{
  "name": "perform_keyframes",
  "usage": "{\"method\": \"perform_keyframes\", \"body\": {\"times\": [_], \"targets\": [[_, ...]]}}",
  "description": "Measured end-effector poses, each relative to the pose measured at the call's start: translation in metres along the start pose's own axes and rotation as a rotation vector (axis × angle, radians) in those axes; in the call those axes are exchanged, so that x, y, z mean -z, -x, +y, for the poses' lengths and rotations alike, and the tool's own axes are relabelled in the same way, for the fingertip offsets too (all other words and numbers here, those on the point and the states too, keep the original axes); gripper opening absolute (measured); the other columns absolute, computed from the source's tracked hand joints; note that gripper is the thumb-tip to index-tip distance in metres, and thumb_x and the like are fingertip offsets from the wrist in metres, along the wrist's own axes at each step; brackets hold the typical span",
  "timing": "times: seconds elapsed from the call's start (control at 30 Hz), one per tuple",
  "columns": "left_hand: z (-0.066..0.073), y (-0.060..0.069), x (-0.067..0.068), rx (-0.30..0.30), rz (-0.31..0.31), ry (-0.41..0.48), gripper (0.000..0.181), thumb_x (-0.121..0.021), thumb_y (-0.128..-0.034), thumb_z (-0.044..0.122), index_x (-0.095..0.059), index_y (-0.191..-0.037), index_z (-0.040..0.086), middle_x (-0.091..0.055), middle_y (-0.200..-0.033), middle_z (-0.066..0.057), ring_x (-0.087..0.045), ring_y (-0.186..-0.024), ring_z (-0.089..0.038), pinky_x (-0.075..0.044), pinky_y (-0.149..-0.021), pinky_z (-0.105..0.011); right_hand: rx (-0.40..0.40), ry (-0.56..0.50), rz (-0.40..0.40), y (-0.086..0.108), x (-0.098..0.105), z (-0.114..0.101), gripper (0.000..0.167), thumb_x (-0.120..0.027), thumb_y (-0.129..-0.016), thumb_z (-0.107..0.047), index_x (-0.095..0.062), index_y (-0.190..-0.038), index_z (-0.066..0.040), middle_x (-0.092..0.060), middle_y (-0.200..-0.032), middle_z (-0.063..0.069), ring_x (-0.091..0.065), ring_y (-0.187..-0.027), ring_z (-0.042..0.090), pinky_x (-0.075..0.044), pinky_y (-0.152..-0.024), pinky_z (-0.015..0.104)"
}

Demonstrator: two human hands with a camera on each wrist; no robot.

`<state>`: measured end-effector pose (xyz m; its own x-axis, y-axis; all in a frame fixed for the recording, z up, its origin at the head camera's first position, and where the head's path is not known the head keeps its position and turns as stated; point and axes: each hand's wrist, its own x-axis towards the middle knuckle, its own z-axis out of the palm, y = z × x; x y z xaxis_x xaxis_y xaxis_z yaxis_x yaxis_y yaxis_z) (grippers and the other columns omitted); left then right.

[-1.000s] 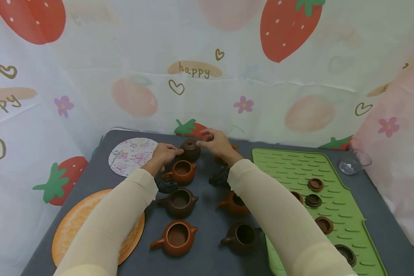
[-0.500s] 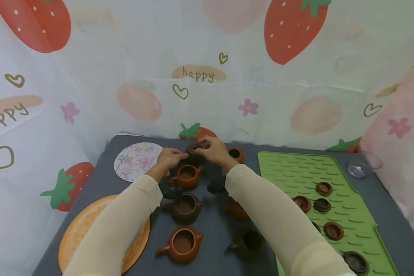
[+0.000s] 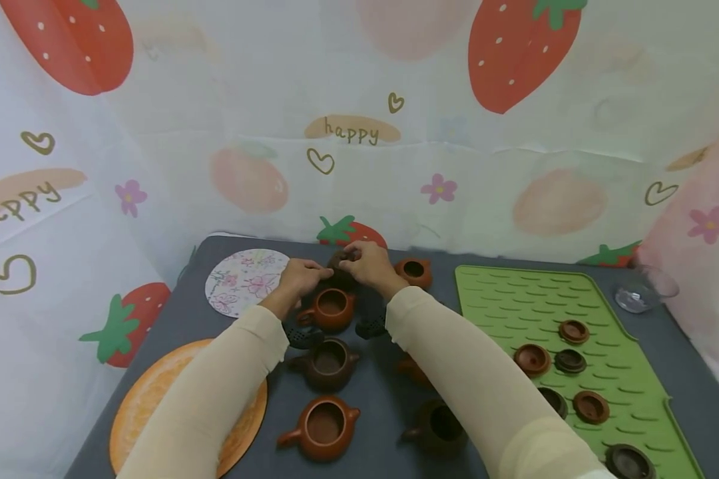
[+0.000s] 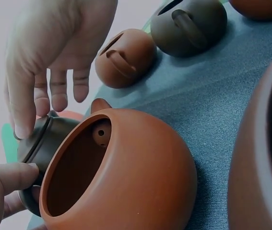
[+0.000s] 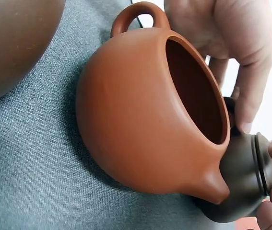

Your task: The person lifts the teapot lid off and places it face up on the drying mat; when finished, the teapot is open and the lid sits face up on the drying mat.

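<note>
A dark brown teapot (image 5: pixel 239 165) with its lid (image 5: pixel 269 176) on stands at the back of the left row, partly covered by both hands in the head view. My left hand (image 3: pixel 299 278) grips it at the handle side, thumb on its wall in the left wrist view. From the other side my right hand (image 3: pixel 373 267) pinches the lid at the top, hiding the knob. Just in front, a reddish-brown lidless teapot (image 3: pixel 332 307) stands close to the dark one. Nearer lie another dark teapot (image 3: pixel 327 386) and a reddish one (image 3: pixel 322 451), both without lids.
A second row, with reddish (image 3: pixel 415 271) and dark (image 3: pixel 427 429) teapots, runs under my right forearm. Several loose lids lie on a green mat (image 3: pixel 503 299) at right, beside a glass vessel (image 3: pixel 638 296). A floral disc (image 3: pixel 239 269) and orange disc (image 3: pixel 146 386) are at left.
My right hand has moved from beside the dark teapot onto its lid, covering the knob. My left hand stays at the handle side. The head view has shifted slightly.
</note>
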<state>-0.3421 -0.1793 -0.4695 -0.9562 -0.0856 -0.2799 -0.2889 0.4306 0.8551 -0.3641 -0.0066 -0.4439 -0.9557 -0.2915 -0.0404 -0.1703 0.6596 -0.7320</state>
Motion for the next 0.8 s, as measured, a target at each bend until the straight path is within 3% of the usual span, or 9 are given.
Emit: {"method": "perform_keyframes", "body": {"times": [0.17, 0.4, 0.6, 0.8], "targets": [[0.0007, -0.0001, -0.0006, 0.025, -0.001, -0.013, 0.029, -0.069, -0.0901, 0.033, -0.074, -0.101, 0.007, -0.061, -0.114, -0.012, -0.054, -0.106, -0.033, -0.048, -0.084, -0.05, -0.003, 0.023, 0.074, -0.0018, -0.0049, 0.0004, 0.025, -0.067, -0.093, -0.024, -0.069, -0.116, -0.014, -0.063, -0.105, 0.006, -0.058, -0.093, 0.022, -0.05, -0.074, 0.037], [0.0007, 0.001, -0.001, -0.019, 0.022, -0.014, 0.028, -0.07, -0.0888, 0.031, -0.075, -0.098, 0.005, -0.063, -0.109, -0.012, -0.055, -0.101, -0.031, -0.046, -0.085, -0.045, 0.066, 0.036, 0.138, -0.003, -0.0084, 0.0036, 0.02, -0.066, -0.094, -0.02, -0.07, -0.111, -0.01, -0.065, -0.101, 0.005, -0.059, -0.091, 0.021, -0.05, -0.076, 0.036], [0.0017, 0.0016, 0.0, -0.014, 0.021, -0.021, 0.028, -0.07, -0.0891, 0.031, -0.076, -0.098, 0.006, -0.063, -0.11, -0.011, -0.055, -0.103, -0.031, -0.046, -0.087, -0.046, 0.108, -0.027, 0.192, -0.0002, -0.0054, 0.0043, 0.017, -0.066, -0.094, -0.023, -0.069, -0.098, -0.007, -0.064, -0.087, 0.004, -0.06, -0.077, 0.018, -0.05, -0.068, 0.033], [0.0014, -0.0003, -0.0005, -0.006, 0.021, -0.03, 0.027, -0.07, -0.0888, 0.031, -0.076, -0.098, 0.006, -0.064, -0.109, -0.011, -0.055, -0.104, -0.031, -0.045, -0.087, -0.047, 0.08, -0.103, 0.204, 0.0044, -0.0009, 0.0035, 0.016, -0.068, -0.09, -0.025, -0.066, -0.083, -0.011, -0.062, -0.076, 0.002, -0.057, -0.07, 0.019, -0.048, -0.063, 0.034]]}}
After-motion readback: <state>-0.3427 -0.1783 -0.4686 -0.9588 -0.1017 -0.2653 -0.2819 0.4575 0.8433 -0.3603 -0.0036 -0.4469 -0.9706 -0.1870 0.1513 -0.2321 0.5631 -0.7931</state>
